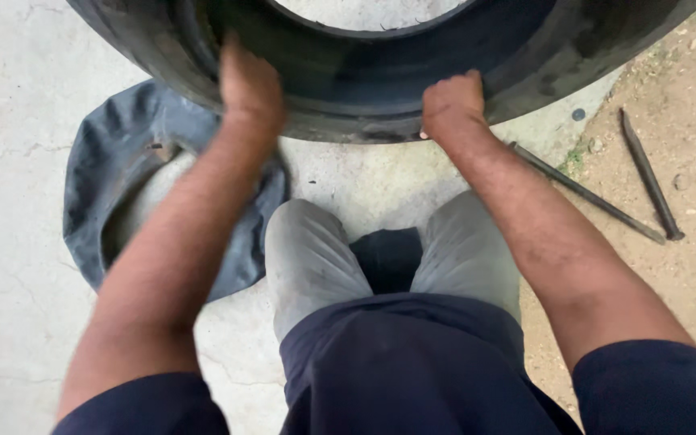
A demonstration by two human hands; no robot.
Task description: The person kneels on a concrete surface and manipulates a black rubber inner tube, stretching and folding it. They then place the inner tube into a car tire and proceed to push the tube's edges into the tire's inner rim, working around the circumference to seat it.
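While both hands (250, 80) (453, 101) grip the tire (364, 80) rim, concrete (10, 121) lies open leftward.

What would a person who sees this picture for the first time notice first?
First, the big black tyre at the top, gripped at its near edge by both hands: the left hand reaches into its opening, and the right hand clasps the rim. Next, a limp dark inner tube lies on the concrete at the left, partly under the left arm. Two long metal bars lie on the ground at the right.
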